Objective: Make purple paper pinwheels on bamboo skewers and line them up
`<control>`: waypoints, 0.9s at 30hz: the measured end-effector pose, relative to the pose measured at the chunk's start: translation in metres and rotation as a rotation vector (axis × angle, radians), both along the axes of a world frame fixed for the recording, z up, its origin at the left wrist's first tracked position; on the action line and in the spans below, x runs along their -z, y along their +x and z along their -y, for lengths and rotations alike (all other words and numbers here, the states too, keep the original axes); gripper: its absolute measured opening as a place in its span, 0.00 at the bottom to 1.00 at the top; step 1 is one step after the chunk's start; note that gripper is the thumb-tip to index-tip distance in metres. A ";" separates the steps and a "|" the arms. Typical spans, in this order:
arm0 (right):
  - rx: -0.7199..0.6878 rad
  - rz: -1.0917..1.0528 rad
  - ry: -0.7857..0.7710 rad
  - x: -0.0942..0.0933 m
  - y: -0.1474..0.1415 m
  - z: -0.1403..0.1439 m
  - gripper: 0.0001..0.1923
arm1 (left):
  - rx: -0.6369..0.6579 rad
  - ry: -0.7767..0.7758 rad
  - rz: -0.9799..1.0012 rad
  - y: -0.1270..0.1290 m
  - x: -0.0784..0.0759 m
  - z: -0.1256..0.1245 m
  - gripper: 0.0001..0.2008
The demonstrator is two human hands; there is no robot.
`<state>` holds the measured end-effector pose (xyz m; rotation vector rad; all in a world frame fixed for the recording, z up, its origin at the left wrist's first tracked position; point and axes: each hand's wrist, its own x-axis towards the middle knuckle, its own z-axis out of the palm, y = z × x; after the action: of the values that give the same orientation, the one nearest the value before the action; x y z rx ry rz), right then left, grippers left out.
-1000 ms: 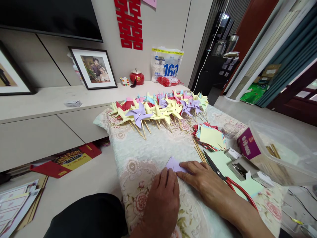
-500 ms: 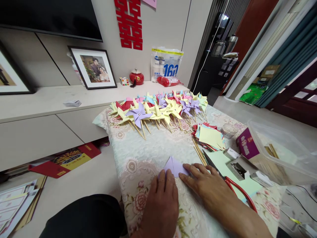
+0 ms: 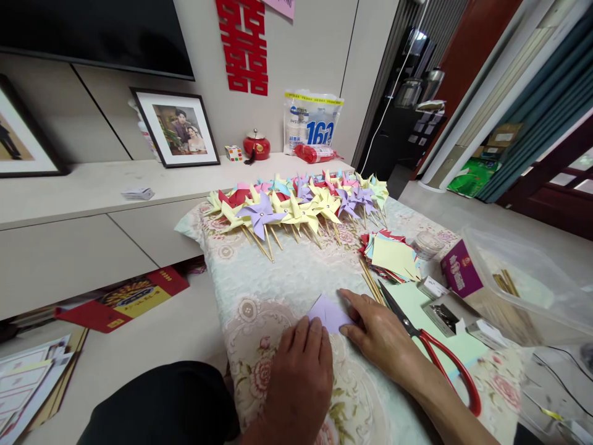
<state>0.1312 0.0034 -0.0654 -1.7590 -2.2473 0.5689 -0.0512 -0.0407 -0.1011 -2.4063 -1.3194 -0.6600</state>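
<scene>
A folded lilac paper square (image 3: 330, 311) lies on the flowered tablecloth (image 3: 278, 278) in front of me. My left hand (image 3: 299, 377) rests flat with its fingertips on the paper's near left edge. My right hand (image 3: 377, 334) presses on the paper's right side, index finger stretched along its upper edge. Neither hand grips anything. Red-handled scissors (image 3: 435, 352) lie just right of my right hand. Several bamboo sticks (image 3: 370, 281) lie beside them.
Several finished paper pinwheels (image 3: 301, 204) lie in a row at the far end of the table. A stack of coloured paper squares (image 3: 393, 254), a purple box (image 3: 458, 269), a staple box (image 3: 447, 315) and a clear plastic tub (image 3: 523, 278) stand on the right.
My right hand has shifted up and left over the lilac paper, uncovering the scissors. The left hand has stayed in place on the paper's near edge.
</scene>
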 end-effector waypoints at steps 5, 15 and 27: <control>0.031 -0.123 -0.086 -0.003 0.003 -0.002 0.33 | 0.052 -0.021 0.103 -0.004 -0.004 -0.007 0.16; 0.072 -0.681 -0.258 -0.002 0.013 -0.009 0.10 | -0.085 -0.349 0.964 -0.007 -0.009 -0.039 0.31; 0.147 -1.044 -0.348 -0.006 0.005 -0.007 0.16 | 0.013 -1.186 1.803 0.023 -0.030 -0.049 0.14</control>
<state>0.1360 0.0101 -0.0589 -1.2349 -1.3215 1.4754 -0.0283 0.0079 -0.0712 -1.9173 -2.7656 -3.1659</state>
